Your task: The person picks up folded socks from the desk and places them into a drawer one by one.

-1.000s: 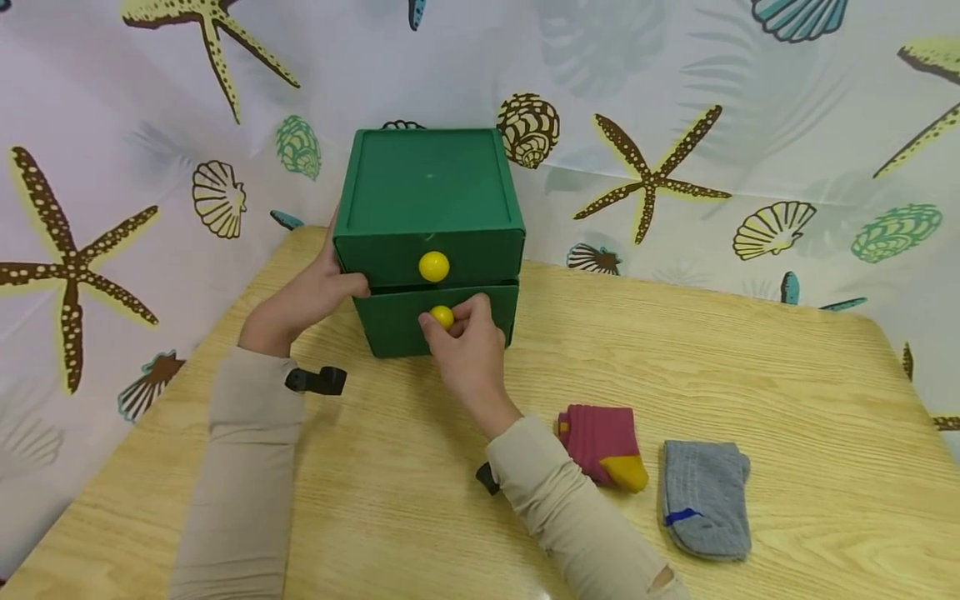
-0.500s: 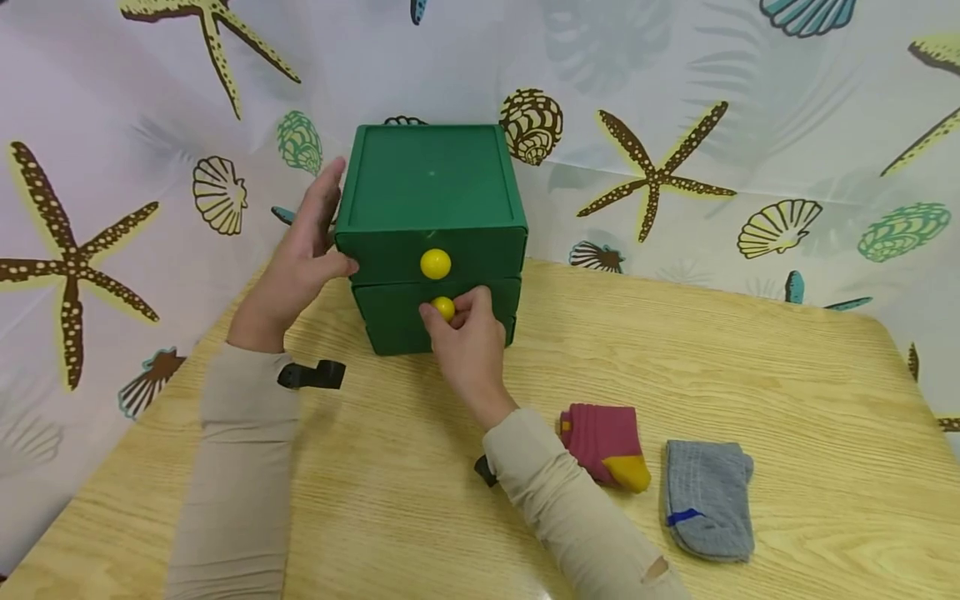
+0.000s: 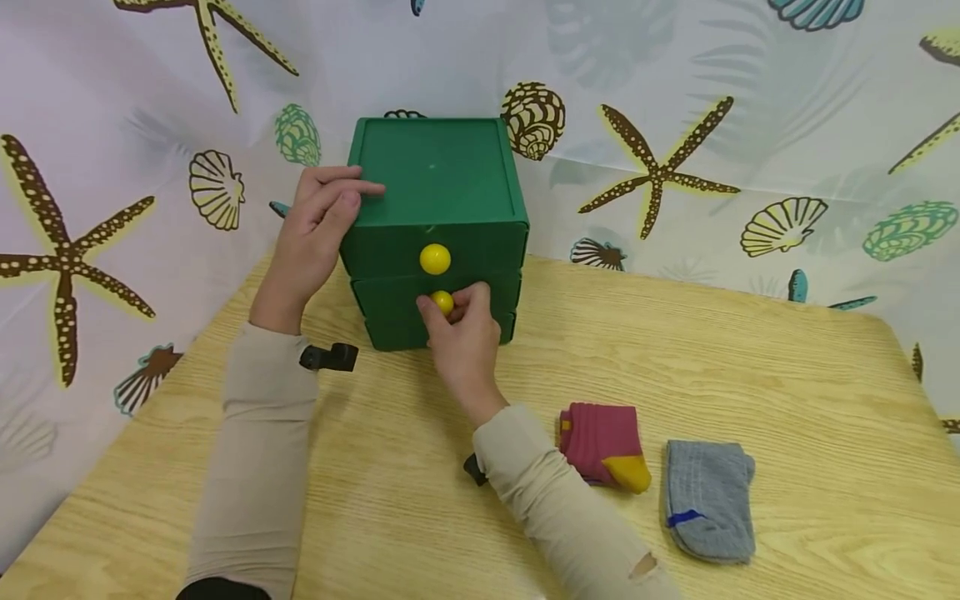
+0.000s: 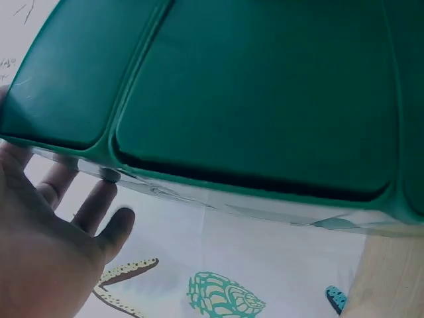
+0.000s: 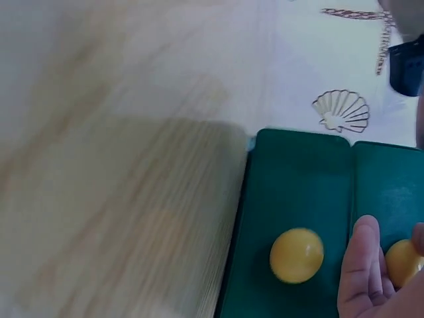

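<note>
A green two-drawer box (image 3: 435,171) stands against the patterned cloth, with a yellow ball knob on each drawer front. Fingers of my left hand (image 3: 311,229) rest over the left edge of its top; the palm is beside the side wall. In the left wrist view, my left hand (image 4: 46,245) has its fingers spread along the edge of the green box (image 4: 258,99). Thumb and fingers of my right hand (image 3: 468,342) pinch the lower knob (image 3: 441,302). The upper knob (image 3: 435,259) is untouched. The right wrist view shows the pinched knob (image 5: 403,264) partly behind fingers.
On the wooden table (image 3: 750,367), a folded maroon sock pair (image 3: 603,442) with yellow patches lies beside my right sleeve. Farther right is a folded grey sock pair (image 3: 708,500). A cloth (image 3: 465,50) printed with starfish and shells hangs behind the box.
My left hand has moved from the box's left side and front corner up onto its top edge. The dark gap above the lower drawer front has closed. My right hand keeps the lower knob.
</note>
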The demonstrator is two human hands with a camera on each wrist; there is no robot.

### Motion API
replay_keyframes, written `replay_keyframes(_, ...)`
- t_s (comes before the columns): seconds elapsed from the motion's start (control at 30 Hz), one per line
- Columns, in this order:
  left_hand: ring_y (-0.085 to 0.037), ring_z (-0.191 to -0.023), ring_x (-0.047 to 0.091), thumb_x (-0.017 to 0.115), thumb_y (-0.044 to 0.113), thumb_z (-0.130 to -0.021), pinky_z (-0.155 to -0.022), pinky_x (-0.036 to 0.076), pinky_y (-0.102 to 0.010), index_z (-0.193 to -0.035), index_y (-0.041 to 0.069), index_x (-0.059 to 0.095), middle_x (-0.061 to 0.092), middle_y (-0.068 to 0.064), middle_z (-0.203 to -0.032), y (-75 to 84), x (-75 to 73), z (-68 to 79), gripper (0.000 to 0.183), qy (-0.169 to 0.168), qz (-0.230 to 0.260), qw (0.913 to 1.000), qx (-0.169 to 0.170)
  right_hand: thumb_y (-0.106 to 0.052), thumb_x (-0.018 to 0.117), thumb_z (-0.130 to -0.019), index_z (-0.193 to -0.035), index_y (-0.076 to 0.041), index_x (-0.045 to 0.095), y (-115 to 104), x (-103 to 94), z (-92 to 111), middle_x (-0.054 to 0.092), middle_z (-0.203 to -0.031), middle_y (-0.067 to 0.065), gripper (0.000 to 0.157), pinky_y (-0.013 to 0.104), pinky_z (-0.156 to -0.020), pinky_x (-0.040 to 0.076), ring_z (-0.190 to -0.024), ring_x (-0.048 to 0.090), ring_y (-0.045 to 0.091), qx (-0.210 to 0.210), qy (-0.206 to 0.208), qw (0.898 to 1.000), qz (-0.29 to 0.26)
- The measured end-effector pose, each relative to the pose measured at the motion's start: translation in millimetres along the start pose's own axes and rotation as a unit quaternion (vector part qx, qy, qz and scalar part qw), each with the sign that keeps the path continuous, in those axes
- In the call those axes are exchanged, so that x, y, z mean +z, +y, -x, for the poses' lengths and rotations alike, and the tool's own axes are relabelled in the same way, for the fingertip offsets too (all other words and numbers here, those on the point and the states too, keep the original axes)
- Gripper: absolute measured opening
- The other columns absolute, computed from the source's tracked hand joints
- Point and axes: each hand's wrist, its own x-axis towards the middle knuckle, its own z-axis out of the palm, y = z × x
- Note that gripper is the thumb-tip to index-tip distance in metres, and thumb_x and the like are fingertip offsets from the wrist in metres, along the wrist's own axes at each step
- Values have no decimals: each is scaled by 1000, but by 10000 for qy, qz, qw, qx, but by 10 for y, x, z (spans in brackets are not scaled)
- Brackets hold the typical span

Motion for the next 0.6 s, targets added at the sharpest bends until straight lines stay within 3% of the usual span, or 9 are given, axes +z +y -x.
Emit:
replay_keyframes(0.13,-22,-125,36,40,19,-107,-107,29,-40,-129,-3,67,44,-11,-133,17,29,-48,40,104,-167,9997,177,-22,73,-96,-102,-6,47,-8,-8,-1,58,-79,7,31,27,-57,56,-56,64,19,1,-21,9996,-283)
replay_keyframes(0.23,-23,-123,39,36,22,-107,-106,29,-43,-130,-3,66,47,-6,-129,41,29,-67,45,188,-77,9998,56,-22,74,-95,-103,-6,47,-4,-34,-17,59,-80,7,32,28,-58,56,-56,65,22,21,-55,9993,-356)
replay_keyframes(0.4,-21,-116,41,40,12,-102,-99,30,-37,-129,0,67,53,-2,-122,16,27,-91,40,429,130,9989,-97,-22,75,-94,-104,-7,48,14,-59,-29,60,-81,7,33,30,-59,56,-60,67,30,178,-134,9984,-512)
replay_keyframes(0.5,-20,-125,38,40,9,-98,-102,27,-34,-127,0,68,50,-6,-134,-33,52,-102,42,475,412,9979,-140,-23,76,-94,-104,-7,49,28,-38,-19,61,-81,6,33,29,-59,56,-60,66,26,180,-139,9983,-544)
replay_keyframes(0.6,-20,-144,24,36,10,-96,-113,20,-36,-118,2,70,33,-8,-157,-89,102,-106,41,372,1205,9917,-242,-24,76,-93,-103,-6,50,40,-21,-11,62,-81,6,33,29,-59,56,-58,64,19,96,-115,9987,-492)
